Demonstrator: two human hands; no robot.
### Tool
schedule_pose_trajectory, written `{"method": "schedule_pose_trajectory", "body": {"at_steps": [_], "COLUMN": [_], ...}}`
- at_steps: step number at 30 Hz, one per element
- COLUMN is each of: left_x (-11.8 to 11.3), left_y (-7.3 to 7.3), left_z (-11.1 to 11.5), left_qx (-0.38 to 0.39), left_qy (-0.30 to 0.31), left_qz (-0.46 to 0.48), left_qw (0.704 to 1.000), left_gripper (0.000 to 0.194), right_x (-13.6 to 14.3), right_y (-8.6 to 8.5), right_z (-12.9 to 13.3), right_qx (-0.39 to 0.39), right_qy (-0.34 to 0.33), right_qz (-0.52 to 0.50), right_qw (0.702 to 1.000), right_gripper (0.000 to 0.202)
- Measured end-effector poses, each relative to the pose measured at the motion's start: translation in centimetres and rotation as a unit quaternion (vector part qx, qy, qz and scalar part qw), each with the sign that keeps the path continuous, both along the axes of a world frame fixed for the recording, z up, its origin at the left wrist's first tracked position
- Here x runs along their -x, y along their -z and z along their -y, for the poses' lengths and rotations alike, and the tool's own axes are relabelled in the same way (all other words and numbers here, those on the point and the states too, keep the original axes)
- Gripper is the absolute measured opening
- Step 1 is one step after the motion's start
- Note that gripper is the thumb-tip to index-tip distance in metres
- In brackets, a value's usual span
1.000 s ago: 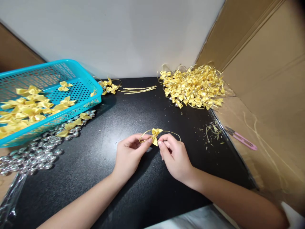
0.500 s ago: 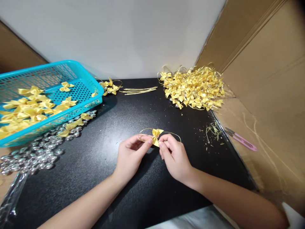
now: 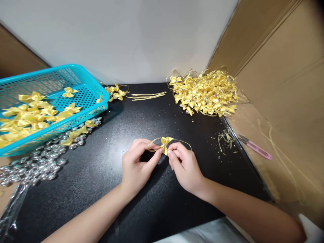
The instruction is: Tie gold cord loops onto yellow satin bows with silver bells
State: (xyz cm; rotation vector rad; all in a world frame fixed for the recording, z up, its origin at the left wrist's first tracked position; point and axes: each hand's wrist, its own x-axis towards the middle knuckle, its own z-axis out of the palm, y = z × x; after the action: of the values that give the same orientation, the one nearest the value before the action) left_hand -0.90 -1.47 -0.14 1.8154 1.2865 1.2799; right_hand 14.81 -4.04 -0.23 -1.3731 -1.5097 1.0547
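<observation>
A yellow ribbon bow (image 3: pixel 165 143) is held up between my two hands, above the middle of the black table. Thin gold cord (image 3: pixel 180 140) loops out from it on both sides. My left hand (image 3: pixel 140 159) pinches at the bow's left side with thumb and forefinger, where the cord meets it. On the other side, my right hand (image 3: pixel 184 162) has its thumb and fingers closed at the bow's lower right edge. The knot and the cord's ends are partly covered by my fingertips, and I cannot make out any small part between them.
At the left, a turquoise basket (image 3: pixel 95 107) holds several bows, with silver beads (image 3: pixel 37 165) beside it. Cut gold cords (image 3: pixel 148 96) lie at the back. A heap of corded bows (image 3: pixel 206 92) sits back right. Pink-handled snips (image 3: pixel 258 149) and cord scraps (image 3: pixel 226 137) are at the right edge.
My left fingers have shifted and arched at the bow's left side, with the thumb and forefinger now pinching nearer the knot. My right hand and the bow have hardly moved.
</observation>
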Motion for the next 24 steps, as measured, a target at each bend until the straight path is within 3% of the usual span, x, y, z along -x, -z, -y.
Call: {"method": "schedule_pose_trajectory", "body": {"at_steps": [11,24], "left_x": [0.09,0.17], "left_y": [-0.38,-0.49], "left_z": [-0.13,-0.24], "left_qx": [-0.074,-0.111], "left_qy": [0.003,-0.006], "left_qz": [-0.078,-0.101], "left_qw": [0.994,0.989], "left_gripper": [0.008,0.010], "right_x": [-0.09,0.00], "right_y": [0.09,0.31], "right_z": [-0.10,-0.16], "right_qx": [0.026,0.058], "right_qy": [-0.006,-0.006], "right_qz": [-0.021,-0.079], "right_qw": [0.999,0.995], "right_gripper": [0.016,0.018]}}
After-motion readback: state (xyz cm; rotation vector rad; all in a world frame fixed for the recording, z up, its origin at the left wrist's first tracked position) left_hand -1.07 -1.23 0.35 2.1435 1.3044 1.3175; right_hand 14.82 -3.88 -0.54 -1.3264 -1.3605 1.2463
